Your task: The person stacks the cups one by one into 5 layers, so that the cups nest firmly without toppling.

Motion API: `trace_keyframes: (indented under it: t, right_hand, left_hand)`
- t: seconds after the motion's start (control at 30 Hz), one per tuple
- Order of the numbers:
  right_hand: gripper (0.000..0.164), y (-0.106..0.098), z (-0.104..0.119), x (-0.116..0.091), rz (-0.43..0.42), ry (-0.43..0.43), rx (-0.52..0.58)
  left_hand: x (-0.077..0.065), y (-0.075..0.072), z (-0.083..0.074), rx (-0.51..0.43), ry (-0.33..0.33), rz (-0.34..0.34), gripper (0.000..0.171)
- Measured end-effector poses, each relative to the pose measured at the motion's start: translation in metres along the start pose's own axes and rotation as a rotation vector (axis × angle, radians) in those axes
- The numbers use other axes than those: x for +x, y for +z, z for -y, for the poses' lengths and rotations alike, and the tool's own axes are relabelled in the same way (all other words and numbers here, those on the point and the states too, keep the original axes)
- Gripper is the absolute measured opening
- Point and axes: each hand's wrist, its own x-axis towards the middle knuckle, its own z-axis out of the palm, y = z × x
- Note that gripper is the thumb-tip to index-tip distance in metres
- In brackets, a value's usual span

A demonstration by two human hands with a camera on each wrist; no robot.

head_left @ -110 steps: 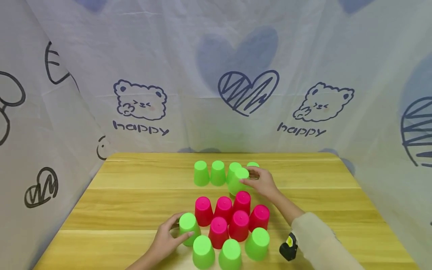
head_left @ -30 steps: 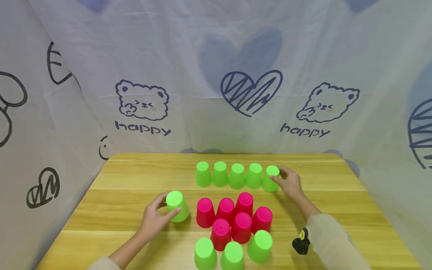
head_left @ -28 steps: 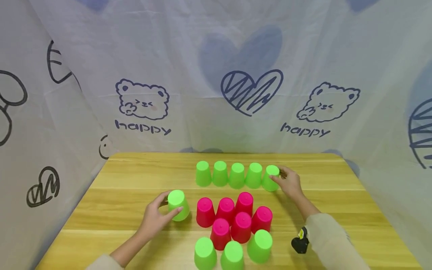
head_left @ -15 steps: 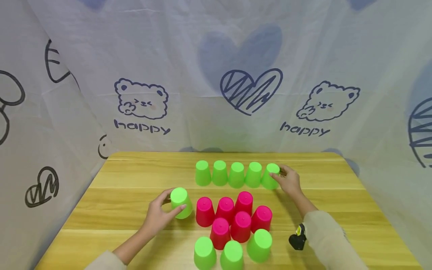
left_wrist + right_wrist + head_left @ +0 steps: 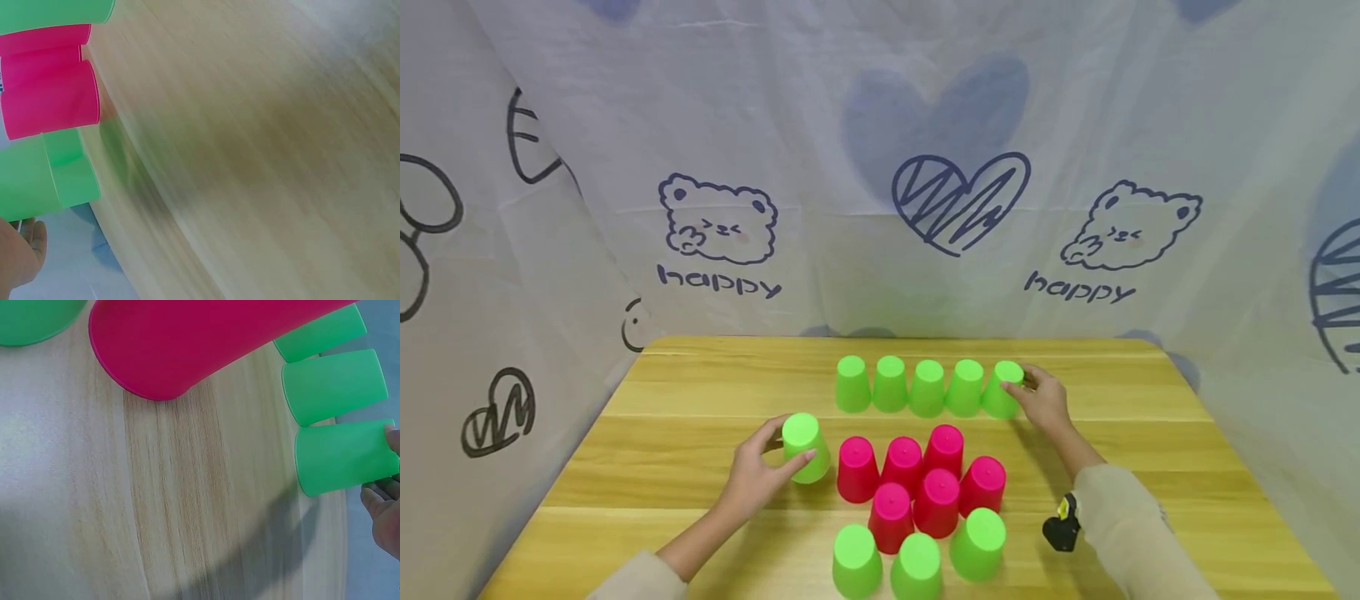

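My left hand [image 5: 758,468] grips a green plastic cup [image 5: 806,450], upside down, to the left of the pink cups. Thumb on the near side, fingers behind it. At the right end of a back row of upside-down green cups [image 5: 928,390], my right hand [image 5: 1043,402] holds the last green cup [image 5: 1002,392] between thumb and fingers. That cup stands on the table in the right wrist view, beside its neighbour. Several pink cups [image 5: 936,503] stand upside down in a cluster between the hands. In the left wrist view only part of the left hand [image 5: 22,255] shows.
Three green cups [image 5: 918,568] stand upside down at the front of the wooden table [image 5: 647,433]. A black heart-shaped item with a yellow mark [image 5: 1062,529] is by the right sleeve. A printed cloth [image 5: 820,150] hangs behind the table.
Since 3.7 s ago, the right hand brought its green cup to the right end of the back row. The left hand carried its cup leftward and back; lately it drifts slightly right.
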Motion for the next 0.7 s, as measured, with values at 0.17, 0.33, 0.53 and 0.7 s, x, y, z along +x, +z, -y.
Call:
trace_keyframes:
  t: [0.17, 0.33, 0.53, 0.7]
  right_hand:
    - [0.054, -0.004, -0.002, -0.001, 0.033, -0.004, -0.022]
    - [0.057, -0.009, -0.001, -0.007, 0.005, -0.012, -0.001]
    - [0.053, -0.013, 0.001, -0.018, -0.033, -0.019, 0.045]
    - [0.045, -0.016, 0.005, -0.029, -0.062, -0.064, 0.044]
  left_hand:
    - [0.005, 0.002, -0.005, -0.02, -0.001, -0.002, 0.047]
    - [0.016, 0.004, -0.01, -0.013, 0.019, 0.006, 0.046]
    - [0.035, 0.007, -0.022, -0.036, 0.044, 0.01, 0.048]
    - [0.047, 0.011, -0.03, -0.052, 0.038, 0.027, 0.048]
